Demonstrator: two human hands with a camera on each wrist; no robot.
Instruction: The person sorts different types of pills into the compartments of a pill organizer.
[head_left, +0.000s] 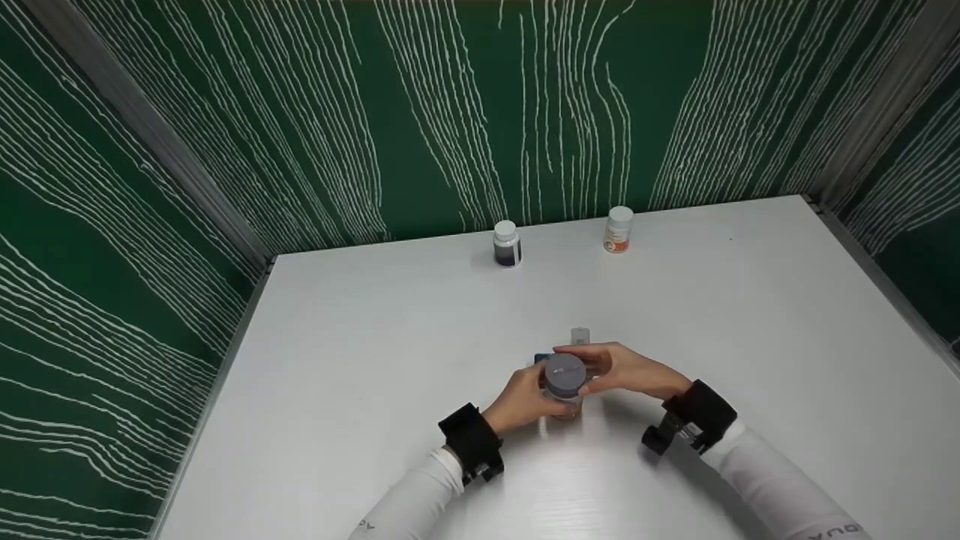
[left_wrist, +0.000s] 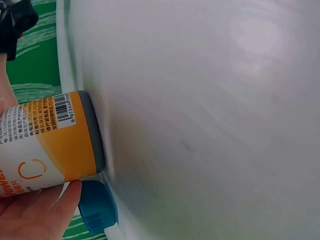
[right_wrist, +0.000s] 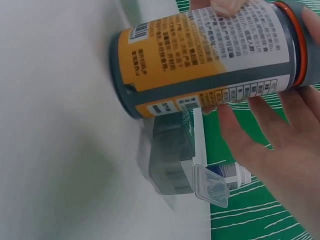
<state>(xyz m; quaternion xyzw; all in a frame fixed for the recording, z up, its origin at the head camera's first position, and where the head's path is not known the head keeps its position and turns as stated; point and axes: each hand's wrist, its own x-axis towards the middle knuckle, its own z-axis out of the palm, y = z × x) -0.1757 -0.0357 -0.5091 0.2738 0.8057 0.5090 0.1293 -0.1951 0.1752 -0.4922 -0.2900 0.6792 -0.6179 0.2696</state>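
Observation:
A supplement bottle [head_left: 564,405] with an orange and white label stands upright at the table's front middle, its base right at the tabletop. My left hand [head_left: 523,400] grips its body from the left. Its grey lid [head_left: 565,373] is held by my right hand [head_left: 626,369], fingers and thumb curled about its sides. An orange ring [right_wrist: 295,45] shows between body and lid in the right wrist view. Just behind the bottle sits a translucent plastic box [right_wrist: 172,155] with its clear flap [right_wrist: 211,185] raised. A blue plastic piece [left_wrist: 97,207] shows beside my left fingers.
Toward the back edge of the white table [head_left: 360,322] stand a white-capped bottle with a dark label [head_left: 507,247] and, to its right, a white bottle with an orange label [head_left: 618,231]. Green walls with white lines [head_left: 427,112] rise behind and at both sides.

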